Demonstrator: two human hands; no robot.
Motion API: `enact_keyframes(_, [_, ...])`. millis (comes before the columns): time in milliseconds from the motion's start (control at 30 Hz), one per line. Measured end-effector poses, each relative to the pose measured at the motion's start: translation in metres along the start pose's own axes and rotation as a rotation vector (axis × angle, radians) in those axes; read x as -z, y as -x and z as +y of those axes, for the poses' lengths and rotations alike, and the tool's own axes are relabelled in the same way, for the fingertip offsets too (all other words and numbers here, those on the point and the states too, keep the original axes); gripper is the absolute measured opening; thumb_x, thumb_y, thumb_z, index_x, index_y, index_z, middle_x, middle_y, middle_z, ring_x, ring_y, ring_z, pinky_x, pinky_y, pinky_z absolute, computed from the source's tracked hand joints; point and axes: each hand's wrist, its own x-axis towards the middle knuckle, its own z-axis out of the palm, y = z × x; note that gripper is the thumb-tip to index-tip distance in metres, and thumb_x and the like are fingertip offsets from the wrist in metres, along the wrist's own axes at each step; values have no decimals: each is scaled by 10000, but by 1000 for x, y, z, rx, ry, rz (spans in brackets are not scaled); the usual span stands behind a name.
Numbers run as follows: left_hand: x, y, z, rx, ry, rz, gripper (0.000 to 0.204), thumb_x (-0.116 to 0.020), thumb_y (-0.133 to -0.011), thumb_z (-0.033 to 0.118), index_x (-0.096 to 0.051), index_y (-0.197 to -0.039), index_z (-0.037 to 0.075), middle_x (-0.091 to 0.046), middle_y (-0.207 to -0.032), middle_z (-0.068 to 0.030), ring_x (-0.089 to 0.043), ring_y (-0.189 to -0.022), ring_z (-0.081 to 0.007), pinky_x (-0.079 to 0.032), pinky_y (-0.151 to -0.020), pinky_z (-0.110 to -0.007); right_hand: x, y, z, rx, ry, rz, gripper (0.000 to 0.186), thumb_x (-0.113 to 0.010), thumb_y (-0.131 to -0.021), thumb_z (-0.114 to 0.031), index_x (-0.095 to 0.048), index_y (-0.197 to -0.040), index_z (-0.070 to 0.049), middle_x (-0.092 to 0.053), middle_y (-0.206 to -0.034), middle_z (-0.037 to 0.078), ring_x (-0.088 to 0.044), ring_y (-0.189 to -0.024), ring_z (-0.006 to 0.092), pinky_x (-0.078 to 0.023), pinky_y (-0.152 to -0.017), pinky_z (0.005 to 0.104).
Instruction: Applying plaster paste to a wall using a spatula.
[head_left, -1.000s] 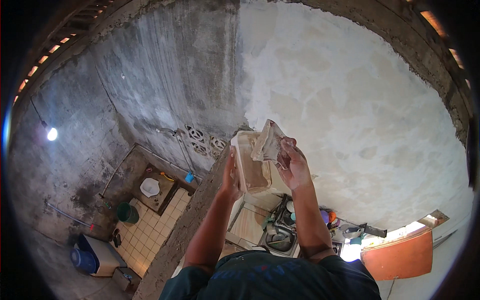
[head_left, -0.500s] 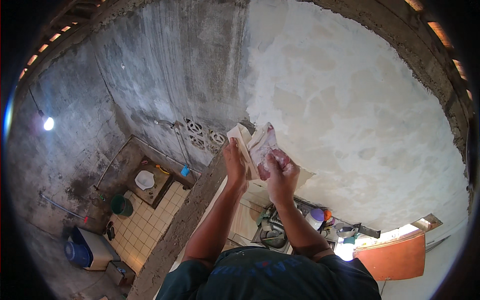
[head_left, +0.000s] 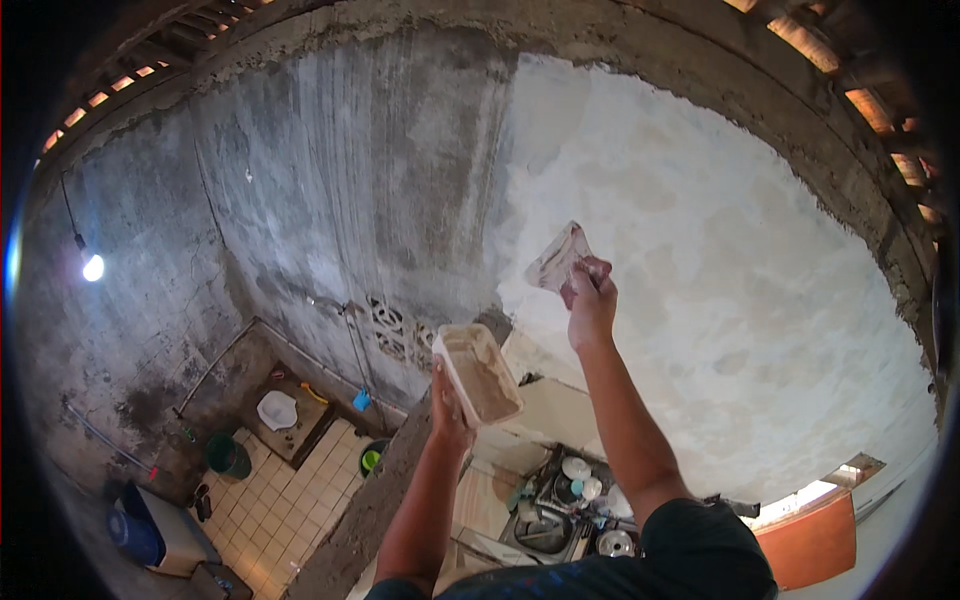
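My left hand (head_left: 450,405) is closed around the side of a white rectangular plastic tub (head_left: 490,372), tilted so its inside, smeared with pale putty, shows. My right hand (head_left: 592,310) grips a putty knife (head_left: 562,258) by its reddish handle, up and to the right of the tub. The broad blade is coated in whitish putty and overlaps the white-coated wall (head_left: 690,240) in this view; whether it touches the wall I cannot tell. Left of the coated part is bare grey cement wall (head_left: 400,150).
A rough partition top (head_left: 345,515) runs between two rooms. At lower left are a squat toilet (head_left: 277,410), a green bucket (head_left: 227,456), a blue tub (head_left: 133,532) and a lit bulb (head_left: 93,267). Below my arms lie a sink (head_left: 545,530) and dishes. An orange panel (head_left: 815,540) stands at lower right.
My hands have parted. The putty knife has moved from beside the tub up and right toward the wall; the tub has come lower, its inside now showing. The view has shifted slightly.
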Motion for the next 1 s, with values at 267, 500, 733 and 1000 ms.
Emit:
enact_keyframes(267, [41,-28,15,-219,-120,36,673,-375,-913,614,-378,-1378,127,-513,-1270,-119,-548,-1108,-288,-462,-931,-448,-103,-137,34,1084,1334,-388,421,-512,-811,33,-533,-1229,-11,-608,-1166,165,-627,-983,294,-492,-859,377])
enact_keyframes(500, [30,-43,23,-65,45,205,652,-384,-914,608,-407,-1348,120,-531,-1234,-115,-564,-1063,-279,-477,-896,-438,-97,-217,100,1516,1906,-206,493,-525,-835,-165,-483,-1279,47,-500,-1316,190,-463,-1242,339,-385,-1033,455])
enact_keyframes(733, [34,-49,24,-75,-5,241,657,-402,-905,615,-423,-1333,116,-547,-1204,-115,-566,-1052,-281,-479,-880,-437,-30,-176,179,1368,2172,-346,514,-506,-820,-151,-474,-1250,128,-501,-1258,290,-502,-1149,413,-407,-959,556])
enact_keyframes(1000, [25,-42,26,-123,-11,68,681,-402,-901,622,-383,-1370,128,-515,-1253,-115,-544,-1095,-283,-460,-913,-459,-146,-216,46,1598,1993,-124,469,-520,-878,-266,-554,-1177,94,-562,-1204,246,-573,-1084,361,-461,-940,426])
